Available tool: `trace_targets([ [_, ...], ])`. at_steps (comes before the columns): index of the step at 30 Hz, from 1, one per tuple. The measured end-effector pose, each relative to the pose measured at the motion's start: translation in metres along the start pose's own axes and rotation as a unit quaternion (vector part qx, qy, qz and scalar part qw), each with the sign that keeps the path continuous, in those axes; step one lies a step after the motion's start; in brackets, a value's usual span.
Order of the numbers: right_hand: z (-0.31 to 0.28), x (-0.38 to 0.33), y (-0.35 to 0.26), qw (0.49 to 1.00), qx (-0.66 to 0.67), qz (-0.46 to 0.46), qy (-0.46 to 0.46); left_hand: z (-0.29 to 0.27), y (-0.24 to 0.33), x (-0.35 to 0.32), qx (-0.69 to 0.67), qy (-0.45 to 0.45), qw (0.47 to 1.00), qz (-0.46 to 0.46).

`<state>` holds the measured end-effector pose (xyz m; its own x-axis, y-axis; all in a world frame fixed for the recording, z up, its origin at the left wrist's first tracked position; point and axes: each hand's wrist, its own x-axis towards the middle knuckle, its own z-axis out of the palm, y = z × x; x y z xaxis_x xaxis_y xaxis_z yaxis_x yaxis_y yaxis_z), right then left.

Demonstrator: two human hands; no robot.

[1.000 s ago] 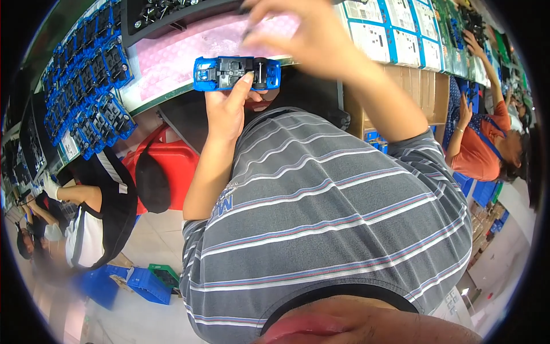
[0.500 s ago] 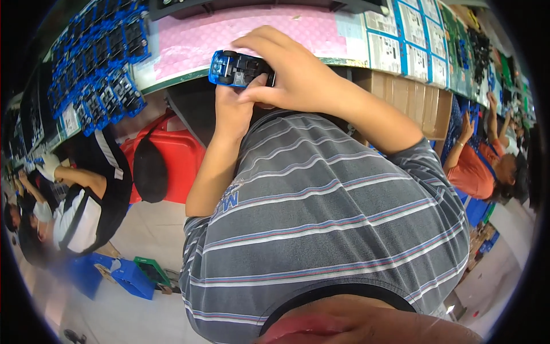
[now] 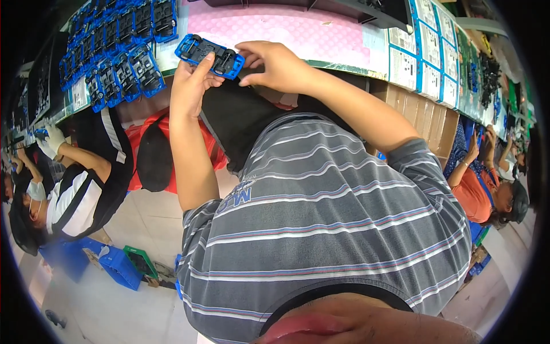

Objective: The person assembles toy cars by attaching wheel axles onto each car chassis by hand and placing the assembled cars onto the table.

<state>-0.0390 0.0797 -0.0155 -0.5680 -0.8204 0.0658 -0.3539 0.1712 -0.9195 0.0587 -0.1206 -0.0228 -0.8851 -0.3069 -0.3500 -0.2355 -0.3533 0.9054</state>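
A blue toy car, its black underside and wheels turned up, is held above the front edge of the bench. My left hand grips it from the near side, the thumb lying across the black base. Just past the car's right end is my right hand, fingers bent and apart from the thumb, with nothing seen between them. Whether its fingertips touch the car, I cannot tell. Left of my hands, several similar blue cars lie in rows, undersides up.
A pink mat covers the bench behind my hands, with a black rack at its far side. Printed cards edged in blue lie to the right, above a cardboard box. Co-workers sit on both sides; a red chair is at left.
The car has shifted left and tilted, its right end now lower. My right hand has come away from over it and sits at its right end. My left hand still holds it.
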Motion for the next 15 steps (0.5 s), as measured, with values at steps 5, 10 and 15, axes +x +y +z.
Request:
trace_targets([
  [5, 0.015, 0.011, -0.016, 0.999, -0.032, 0.041, 0.002, 0.019, 0.003, -0.01, 0.148, 0.179, 0.971, 0.057],
  [10, 0.037, 0.024, -0.01, 0.997, -0.032, -0.048, 0.054, 0.003, -0.015, -0.019, 0.074, 0.189, 0.977, 0.07],
  [15, 0.053, 0.041, -0.017, 0.992, -0.108, -0.043, 0.043, 0.006, -0.021, -0.037, 0.151, 0.193, 0.96, 0.138],
])
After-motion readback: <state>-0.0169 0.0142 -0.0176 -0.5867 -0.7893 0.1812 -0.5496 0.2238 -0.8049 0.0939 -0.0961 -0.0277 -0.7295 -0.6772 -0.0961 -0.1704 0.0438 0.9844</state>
